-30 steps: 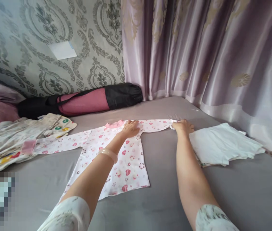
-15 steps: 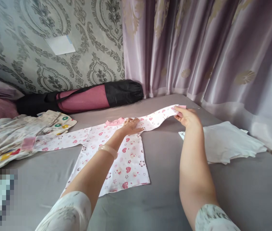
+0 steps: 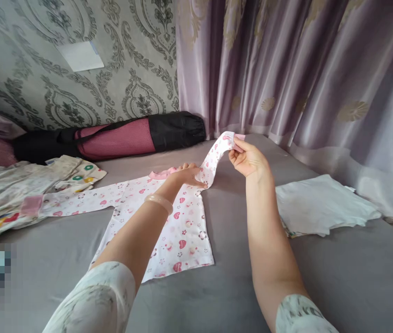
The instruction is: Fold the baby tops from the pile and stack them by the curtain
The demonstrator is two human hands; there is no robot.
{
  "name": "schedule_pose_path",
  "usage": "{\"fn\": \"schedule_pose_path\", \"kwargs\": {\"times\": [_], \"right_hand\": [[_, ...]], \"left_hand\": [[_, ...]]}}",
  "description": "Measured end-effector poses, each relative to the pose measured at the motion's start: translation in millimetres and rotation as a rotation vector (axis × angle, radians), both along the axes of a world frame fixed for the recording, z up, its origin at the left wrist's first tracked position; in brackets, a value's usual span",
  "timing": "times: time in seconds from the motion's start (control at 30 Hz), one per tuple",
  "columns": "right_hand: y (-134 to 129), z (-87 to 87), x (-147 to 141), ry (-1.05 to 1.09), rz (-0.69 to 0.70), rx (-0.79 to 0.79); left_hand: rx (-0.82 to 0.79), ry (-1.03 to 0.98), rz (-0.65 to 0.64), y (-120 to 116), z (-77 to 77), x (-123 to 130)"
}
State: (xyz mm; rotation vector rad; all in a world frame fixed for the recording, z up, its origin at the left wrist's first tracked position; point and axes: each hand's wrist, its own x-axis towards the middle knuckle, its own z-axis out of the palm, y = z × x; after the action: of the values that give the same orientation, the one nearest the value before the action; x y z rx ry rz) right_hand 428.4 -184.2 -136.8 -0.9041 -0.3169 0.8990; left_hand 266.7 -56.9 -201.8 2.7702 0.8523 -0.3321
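A small white long-sleeved shirt [image 3: 182,231] with pink hearts and flowers lies spread on the grey bed sheet [image 3: 231,286]. Pink trim edges its collar and cuffs. My left hand [image 3: 191,175] rests flat on the shirt near the shoulder beside the collar, fingers stretched out. Pinched near its pink cuff, the right-hand sleeve [image 3: 213,155] is raised off the sheet by my right hand [image 3: 250,157]. The other sleeve [image 3: 78,201] lies straight out to the left, its cuff touching a pile of clothes.
Patterned pale clothes [image 3: 5,194] are heaped at the left. White folded garments [image 3: 324,206] lie at the right. A black and pink long bag [image 3: 120,138] rests along the wall, beside a purple curtain [image 3: 269,69]. The lower left corner is pixelated.
My right hand has lifted the sleeve's cuff end and carried it left, toward the shirt's body, so the sleeve now bends upward. My left hand stays on the shoulder.
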Motion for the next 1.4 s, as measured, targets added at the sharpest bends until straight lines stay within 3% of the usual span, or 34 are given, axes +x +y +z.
{"fn": "schedule_pose_path", "kwargs": {"times": [0.1, 0.23, 0.33, 0.43, 0.6, 0.73, 0.87, 1.0, 1.17, 1.4], "right_hand": [[4, 0.2, -9, 0.058, 0.027, 0.026], [6, -1.6, -13, 0.084, 0.044, 0.013], [7, -3.2, -15, 0.072, 0.058, 0.001], [8, -4.7, -19, 0.052, 0.083, -0.007], [13, -3.1, -34, 0.039, 0.118, -0.028], [23, 6.4, -52, -0.009, 0.172, -0.081], [39, 16.8, -76, -0.082, 0.250, -0.134], [56, 17.2, -110, -0.115, 0.273, -0.163], [81, -0.3, -158, -0.183, 0.313, -0.207], [106, -48.7, -219, -0.504, 0.397, -0.375]], "left_hand": [[0.002, 0.029, 0.017, -2, 7.9, 5], [-0.012, -0.033, 0.027, -5, 3.0, 2], [-0.072, -0.205, 0.073, -8, -4.6, -15], [-0.167, -0.434, 0.172, -10, -9.3, -49], [-0.505, -0.883, 0.536, -5, -19.7, -121], [-0.829, -1.222, 0.882, 3, -36.1, -157], [-1.066, -1.424, 0.909, 6, -43.5, -167], [-1.186, -1.497, 0.910, 7, -37.4, -173], [-1.226, -1.522, 0.950, 12, -31.4, -181], [-1.199, -1.447, 1.003, 19, -35.4, -182]]}}
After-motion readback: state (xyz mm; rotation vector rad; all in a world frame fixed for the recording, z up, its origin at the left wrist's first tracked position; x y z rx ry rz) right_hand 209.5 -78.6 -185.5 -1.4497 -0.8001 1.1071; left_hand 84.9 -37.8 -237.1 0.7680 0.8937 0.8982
